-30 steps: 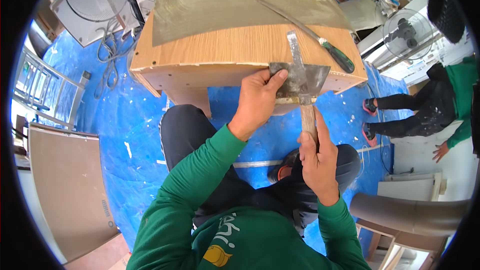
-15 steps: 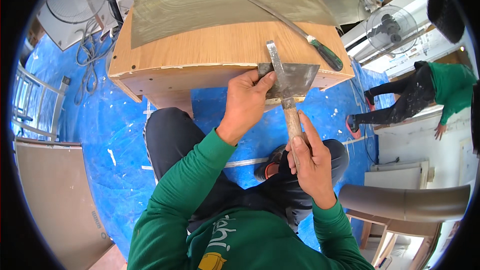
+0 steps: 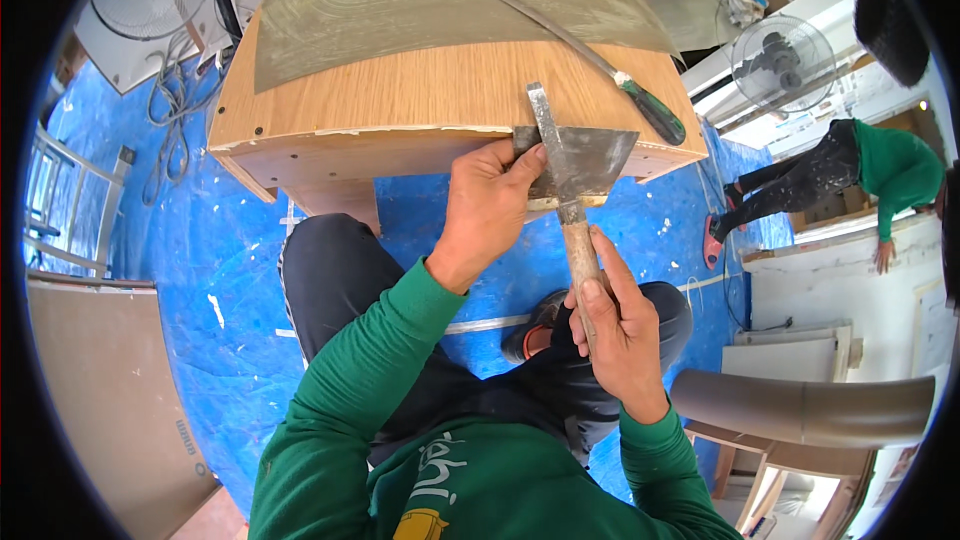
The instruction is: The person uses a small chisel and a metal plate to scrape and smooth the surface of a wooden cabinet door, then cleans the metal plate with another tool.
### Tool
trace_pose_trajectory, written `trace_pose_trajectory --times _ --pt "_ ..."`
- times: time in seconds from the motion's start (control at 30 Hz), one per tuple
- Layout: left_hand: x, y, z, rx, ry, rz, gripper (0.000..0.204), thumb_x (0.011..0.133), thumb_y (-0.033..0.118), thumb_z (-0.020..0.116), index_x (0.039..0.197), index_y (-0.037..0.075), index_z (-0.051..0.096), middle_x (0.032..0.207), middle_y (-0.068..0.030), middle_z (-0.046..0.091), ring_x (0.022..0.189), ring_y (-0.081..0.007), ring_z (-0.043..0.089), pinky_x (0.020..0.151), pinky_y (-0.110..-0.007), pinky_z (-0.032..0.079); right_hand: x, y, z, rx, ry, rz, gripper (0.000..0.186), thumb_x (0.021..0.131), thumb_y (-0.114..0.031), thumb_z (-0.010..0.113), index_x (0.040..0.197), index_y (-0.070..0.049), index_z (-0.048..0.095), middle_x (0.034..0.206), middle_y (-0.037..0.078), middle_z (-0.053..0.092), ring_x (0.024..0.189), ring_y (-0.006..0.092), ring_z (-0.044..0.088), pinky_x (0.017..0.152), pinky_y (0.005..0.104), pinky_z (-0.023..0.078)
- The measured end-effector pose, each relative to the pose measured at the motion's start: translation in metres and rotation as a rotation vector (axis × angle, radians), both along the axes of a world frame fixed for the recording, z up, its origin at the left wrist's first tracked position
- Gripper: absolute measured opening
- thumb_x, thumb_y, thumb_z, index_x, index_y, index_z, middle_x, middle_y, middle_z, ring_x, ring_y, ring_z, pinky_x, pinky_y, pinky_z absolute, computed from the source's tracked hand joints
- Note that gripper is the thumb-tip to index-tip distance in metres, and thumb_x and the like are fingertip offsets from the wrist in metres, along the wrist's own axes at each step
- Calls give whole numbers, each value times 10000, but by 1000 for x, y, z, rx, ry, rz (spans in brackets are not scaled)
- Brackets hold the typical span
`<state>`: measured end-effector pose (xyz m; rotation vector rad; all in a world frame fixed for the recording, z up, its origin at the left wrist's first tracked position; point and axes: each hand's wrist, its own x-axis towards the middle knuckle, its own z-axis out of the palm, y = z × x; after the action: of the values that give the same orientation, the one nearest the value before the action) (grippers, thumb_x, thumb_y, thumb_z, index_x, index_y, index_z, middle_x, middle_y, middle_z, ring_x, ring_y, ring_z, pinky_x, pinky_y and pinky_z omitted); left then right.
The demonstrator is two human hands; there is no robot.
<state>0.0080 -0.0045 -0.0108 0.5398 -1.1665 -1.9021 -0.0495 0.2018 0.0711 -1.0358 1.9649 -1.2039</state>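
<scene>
My right hand (image 3: 622,340) is wrapped round the worn wooden handle of a chisel (image 3: 581,260), its forefinger stretched along the handle. The chisel's flat steel blade slants up and left across a thin dark metal plate (image 3: 603,155). My left hand (image 3: 488,195) pinches this plate at its left side, the thumb on top close to the chisel blade. A pale strip shows along the plate's lower edge. Both tools are at the near edge of a wooden bench (image 3: 400,90). On the bench lies a long tapered file (image 3: 655,110) with a green and black handle.
A grey-green sheet (image 3: 420,5) covers the bench's far part. Blue sheeting (image 3: 230,280) lies on the floor. Fans (image 3: 783,62) stand at both sides, with coiled cable (image 3: 170,130) at left. A co-worker in green (image 3: 895,165) bends over at right, near a grey rolled sheet (image 3: 800,407).
My hands, the plate and the chisel hold nearly the same pose, with only a slight shift left in view. The co-worker at right has moved a little.
</scene>
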Motion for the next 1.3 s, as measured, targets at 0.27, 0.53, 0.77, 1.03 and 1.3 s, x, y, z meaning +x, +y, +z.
trace_pose_trajectory --times 0.27,0.53,0.77,1.03,1.3 --pt "-1 3 1 2 -9 9 245 1142 134 693 1155 -76 819 1023 -26 816 890 -53 658 780 -263 553 5 4 8 30 24 -29 550 1190 -139 565 1724 -66 461 950 62 688 666 71 560 598 263 515" --pt "4 -1 5 -33 -94 14 242 1130 157 724 1147 -62 824 1004 -18 809 860 -52 646 759 -262 545 -5 -40 12 -112 166 -6 541 1158 -86 596 1692 -57 517 930 49 693 661 59 555 629 272 534" --pt "-3 2 2 -5 21 69 265 1104 175 753 1097 -80 826 905 18 767 808 -48 573 706 -277 506 8 -11 21 -61 36 -56 542 1177 -117 574 1709 -64 489 919 37 669 649 54 545 578 258 509" --pt "-2 -2 -7 -46 -53 23 250 1142 143 695 1159 -76 815 1026 -32 814 877 -56 668 768 -265 558 10 -1 11 -30 -20 -55 546 1186 -148 577 1717 -69 476 919 40 668 647 57 548 577 263 520" --pt "-2 -1 -7 -34 -95 30 238 1144 136 693 1125 -67 817 984 -14 802 842 -49 649 734 -261 548 9 3 8 0 21 -25 557 1202 -215 554 1730 -74 452 960 42 664 643 63 549 528 231 461"
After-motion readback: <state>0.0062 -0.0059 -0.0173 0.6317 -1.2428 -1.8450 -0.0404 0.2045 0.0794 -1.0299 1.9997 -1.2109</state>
